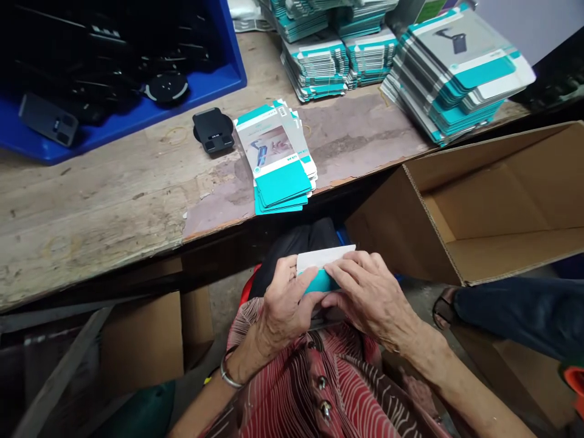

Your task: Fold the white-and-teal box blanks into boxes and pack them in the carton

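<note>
Teal-and-white folded card piece [322, 281]: one, between both hands, near side of weathered wooden desk [114, 194]. Appears part-folded; completion unconfirmed. Left hand [289, 295]: thumb and fingers pinching its left end. Right hand [369, 292]: pinching right portion. Judged unworked: one fanned pile of flat printed teal-and-white cards [280, 182], one tall teal-and-grey card stack [456, 85]; individual cards uncountable. Black rectangular device with rounded base [213, 129]: one, beside pile.

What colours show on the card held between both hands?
The card shows teal, with a white band along its far edge; clearest in the head view.
</note>
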Demonstrator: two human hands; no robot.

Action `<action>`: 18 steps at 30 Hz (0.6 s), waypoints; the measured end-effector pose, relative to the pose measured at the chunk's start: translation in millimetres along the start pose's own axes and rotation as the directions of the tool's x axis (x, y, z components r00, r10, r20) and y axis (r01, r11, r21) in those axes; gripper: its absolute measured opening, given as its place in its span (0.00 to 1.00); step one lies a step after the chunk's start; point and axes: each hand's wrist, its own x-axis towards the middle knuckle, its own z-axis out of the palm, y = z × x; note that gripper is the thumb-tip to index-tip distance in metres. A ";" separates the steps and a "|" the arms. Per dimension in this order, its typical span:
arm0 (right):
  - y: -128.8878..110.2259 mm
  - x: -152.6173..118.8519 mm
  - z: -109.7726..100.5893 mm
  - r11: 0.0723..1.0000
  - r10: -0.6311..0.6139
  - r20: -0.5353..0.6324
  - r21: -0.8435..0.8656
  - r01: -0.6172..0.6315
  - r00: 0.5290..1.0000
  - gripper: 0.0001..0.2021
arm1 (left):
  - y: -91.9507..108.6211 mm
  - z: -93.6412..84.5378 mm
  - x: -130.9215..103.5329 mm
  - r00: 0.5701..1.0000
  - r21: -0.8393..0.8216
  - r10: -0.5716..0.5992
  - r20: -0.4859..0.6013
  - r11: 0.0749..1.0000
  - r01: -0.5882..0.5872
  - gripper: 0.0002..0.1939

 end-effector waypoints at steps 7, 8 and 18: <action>3.4 -1.9 6.7 0.999 0.018 -0.025 -0.037 -0.019 1.000 0.09 | 5.5 2.1 1.9 1.000 0.053 -0.008 -0.002 0.999 0.008 0.12; 4.5 -1.1 7.4 1.000 0.011 -0.034 -0.025 -0.012 0.999 0.09 | 5.5 2.9 2.1 1.000 0.064 -0.009 -0.004 0.998 0.010 0.12; 12.5 -4.5 19.4 0.995 -0.098 -0.072 0.025 0.100 0.993 0.08 | 5.0 10.2 0.7 0.998 0.012 -0.057 -0.029 0.998 0.057 0.03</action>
